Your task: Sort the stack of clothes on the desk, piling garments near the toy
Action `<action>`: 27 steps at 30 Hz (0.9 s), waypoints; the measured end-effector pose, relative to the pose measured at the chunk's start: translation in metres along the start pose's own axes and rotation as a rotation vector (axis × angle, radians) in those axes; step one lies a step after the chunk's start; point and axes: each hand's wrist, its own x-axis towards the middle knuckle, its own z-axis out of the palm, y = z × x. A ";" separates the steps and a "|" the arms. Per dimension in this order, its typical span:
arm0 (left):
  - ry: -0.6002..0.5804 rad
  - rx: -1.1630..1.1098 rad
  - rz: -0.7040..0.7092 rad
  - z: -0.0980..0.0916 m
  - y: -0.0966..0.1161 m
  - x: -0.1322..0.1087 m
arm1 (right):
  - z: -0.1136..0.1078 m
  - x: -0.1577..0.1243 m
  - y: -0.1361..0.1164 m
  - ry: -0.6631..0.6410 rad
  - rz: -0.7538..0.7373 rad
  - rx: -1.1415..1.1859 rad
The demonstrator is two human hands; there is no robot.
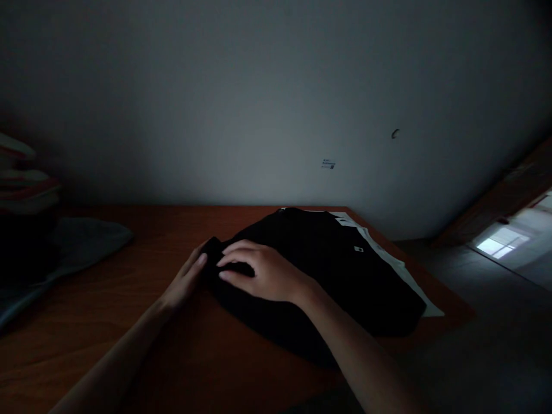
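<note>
A: Where's the black garment (328, 270)?

B: Flat on the table (129, 339), spread over a white cloth (388, 261) whose edge shows along its far side. Your right hand (263, 270) lies on the garment's left end, fingers spread and pressing down, likely to pin the fabric.

A: And your left hand (185, 282)?

B: Just left of the garment, fingers straight and together, touching its bunched corner. Whether it pinches anything I cannot tell; the light is too dim.

A: Anything else?

B: Well left of the garment, a grey cloth (81, 241) and a stack (26, 184) of folded things.
</note>
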 end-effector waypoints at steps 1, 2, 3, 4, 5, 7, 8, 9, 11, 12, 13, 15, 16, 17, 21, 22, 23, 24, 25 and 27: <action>-0.026 -0.013 -0.033 0.002 0.003 0.000 | -0.009 -0.010 0.009 0.050 0.115 -0.080; -0.054 -0.015 -0.056 0.005 0.005 -0.001 | -0.019 -0.021 0.021 0.107 0.258 -0.177; -0.084 -0.006 -0.057 0.008 0.008 -0.002 | -0.030 -0.033 0.035 0.162 0.421 -0.285; -0.116 0.000 -0.038 0.010 0.011 -0.004 | -0.039 -0.046 0.050 0.224 0.613 -0.400; -0.149 0.004 -0.007 0.012 0.013 -0.005 | -0.048 -0.058 0.065 0.274 0.741 -0.469; -0.195 0.015 0.054 0.015 0.015 -0.008 | -0.061 -0.082 0.088 0.325 0.899 -0.530; -0.208 0.026 0.075 0.015 0.015 -0.010 | -0.065 -0.090 0.095 0.331 0.932 -0.528; -0.217 0.042 0.094 0.015 0.015 -0.010 | -0.065 -0.095 0.100 0.333 0.953 -0.521; -0.226 0.079 0.137 0.013 0.015 -0.012 | -0.057 -0.095 0.101 0.345 0.951 -0.492; -0.230 0.096 0.162 0.012 0.014 -0.012 | -0.048 -0.089 0.099 0.358 0.932 -0.471; -0.236 0.105 0.189 0.011 0.014 -0.013 | -0.035 -0.081 0.094 0.373 0.905 -0.444; -0.252 0.098 0.236 0.011 0.013 -0.014 | -0.005 -0.061 0.081 0.393 0.838 -0.376; -0.258 0.086 0.252 0.012 0.013 -0.015 | 0.010 -0.051 0.073 0.379 0.792 -0.320; -0.262 0.079 0.263 0.014 0.013 -0.016 | 0.024 -0.042 0.065 0.338 0.730 -0.242; -0.215 0.149 0.234 0.030 0.011 -0.021 | 0.047 -0.028 0.043 0.096 0.456 0.350; -0.198 0.188 0.217 0.035 0.010 -0.021 | 0.045 -0.029 0.042 0.093 0.434 0.470; -0.184 0.234 0.200 0.040 0.009 -0.022 | 0.041 -0.032 0.042 0.117 0.433 0.540; -0.179 0.283 0.187 0.044 0.008 -0.022 | 0.036 -0.035 0.045 0.150 0.432 0.565; -0.183 0.330 0.177 0.048 0.008 -0.022 | 0.031 -0.038 0.049 0.186 0.428 0.538; -0.196 0.378 0.158 0.052 0.008 -0.020 | 0.020 -0.046 0.060 0.274 0.437 0.376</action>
